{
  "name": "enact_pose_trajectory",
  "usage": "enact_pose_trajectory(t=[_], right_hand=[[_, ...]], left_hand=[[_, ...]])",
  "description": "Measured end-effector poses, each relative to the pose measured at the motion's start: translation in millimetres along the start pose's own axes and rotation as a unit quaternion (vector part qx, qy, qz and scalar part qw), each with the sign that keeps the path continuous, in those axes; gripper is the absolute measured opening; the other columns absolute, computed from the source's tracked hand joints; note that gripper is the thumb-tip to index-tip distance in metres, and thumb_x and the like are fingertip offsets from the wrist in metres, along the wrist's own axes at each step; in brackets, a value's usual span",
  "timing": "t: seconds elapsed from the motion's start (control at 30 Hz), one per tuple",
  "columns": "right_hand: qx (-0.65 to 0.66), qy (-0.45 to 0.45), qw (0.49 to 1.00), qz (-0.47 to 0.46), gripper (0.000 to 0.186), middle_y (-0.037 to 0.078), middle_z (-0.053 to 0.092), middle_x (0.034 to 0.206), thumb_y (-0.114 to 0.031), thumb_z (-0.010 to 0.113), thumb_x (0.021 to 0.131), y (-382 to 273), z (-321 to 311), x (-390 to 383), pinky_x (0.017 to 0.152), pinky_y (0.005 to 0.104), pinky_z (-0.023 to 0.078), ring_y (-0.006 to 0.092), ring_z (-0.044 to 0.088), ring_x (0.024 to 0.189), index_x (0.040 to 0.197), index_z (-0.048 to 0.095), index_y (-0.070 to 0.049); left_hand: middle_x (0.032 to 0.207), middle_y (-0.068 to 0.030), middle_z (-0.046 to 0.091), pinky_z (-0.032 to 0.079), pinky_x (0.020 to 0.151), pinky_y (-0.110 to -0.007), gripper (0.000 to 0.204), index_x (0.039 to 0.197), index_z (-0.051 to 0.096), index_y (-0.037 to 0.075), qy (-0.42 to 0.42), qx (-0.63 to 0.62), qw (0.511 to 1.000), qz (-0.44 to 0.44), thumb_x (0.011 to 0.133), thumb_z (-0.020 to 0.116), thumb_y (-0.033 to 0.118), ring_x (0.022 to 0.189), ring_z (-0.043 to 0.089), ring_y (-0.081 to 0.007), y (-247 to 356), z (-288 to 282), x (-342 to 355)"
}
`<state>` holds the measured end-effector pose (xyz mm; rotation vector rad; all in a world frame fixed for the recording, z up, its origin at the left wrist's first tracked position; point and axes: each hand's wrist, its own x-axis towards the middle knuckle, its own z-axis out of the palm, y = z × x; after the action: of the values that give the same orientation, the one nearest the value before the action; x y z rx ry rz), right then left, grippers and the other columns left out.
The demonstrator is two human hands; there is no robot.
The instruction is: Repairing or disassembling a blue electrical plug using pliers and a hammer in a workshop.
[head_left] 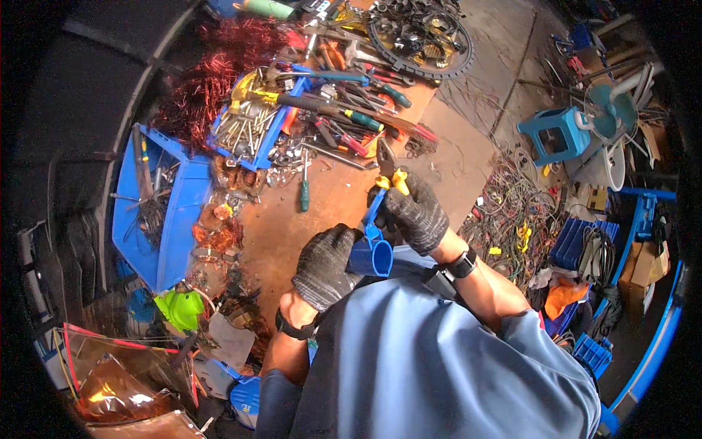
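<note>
My left hand (327,265), in a dark grey knit glove, is closed on the side of a blue plastic cylinder-shaped part (371,257), its round open end facing up and right. My right hand (418,212), gloved alike, grips a pair of pliers (385,155) with yellow on the handles; the jaws point away from me. A narrow blue length (374,208) runs from the pliers' yellow grip down to the cylinder; I cannot tell whether it belongs to the handle or to the part. A green-handled screwdriver (304,189) lies on the brown board (274,219) beyond my left hand.
Hammers (292,101), pliers and screwdrivers crowd the far side around a blue bin of screws (248,135). Left stands a larger blue bin (172,219). Red wire (223,69) heaps behind. Right are tangled cables (512,205), a blue stool (556,135) and a fan (613,113).
</note>
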<state>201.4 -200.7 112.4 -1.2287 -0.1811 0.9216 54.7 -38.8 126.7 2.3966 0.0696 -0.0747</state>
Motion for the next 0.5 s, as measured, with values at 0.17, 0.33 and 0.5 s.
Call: enact_pose_trajectory(t=[0.17,0.33,0.5], right_hand=[[0.038,-0.026,0.999,0.024,0.036,-0.001,0.061,0.093,-0.031,0.068,0.095,-5.7,3.4,-2.2,0.066,0.0245,0.050,0.0081,0.060,0.077,0.119,0.055,-0.008],[0.017,-0.013,0.999,0.033,0.035,-0.002,0.060,0.093,-0.030,0.069,0.095,-12.9,10.9,-3.8,0.069,0.0244,0.050,0.0075,0.058,0.080,0.118,0.055,-0.008],[0.008,-0.001,1.000,0.009,0.044,0.002,0.065,0.084,-0.042,0.072,0.090,-8.4,14.1,-1.8,0.056,0.0236,0.050,0.0106,0.063,0.067,0.114,0.055,-0.008]], left_hand=[[0.092,-0.0173,0.062,0.051,0.074,-0.049,0.047,0.106,0.060,0.004,0.001,-0.043,0.999,0.001,0.070,0.081,0.026,0.085,0.063,-0.0400,-1.5,-1.7,-1.1],[0.088,-0.0179,0.063,0.051,0.070,-0.049,0.041,0.101,0.061,0.005,0.003,-0.086,0.996,-0.002,0.074,0.080,0.029,0.081,0.063,-0.0418,-1.0,-2.5,-2.6],[0.086,-0.0182,0.064,0.052,0.068,-0.048,0.033,0.095,0.062,0.006,0.005,-0.122,0.992,-0.023,0.077,0.078,0.029,0.081,0.064,-0.0418,-5.6,5.6,-5.9]])
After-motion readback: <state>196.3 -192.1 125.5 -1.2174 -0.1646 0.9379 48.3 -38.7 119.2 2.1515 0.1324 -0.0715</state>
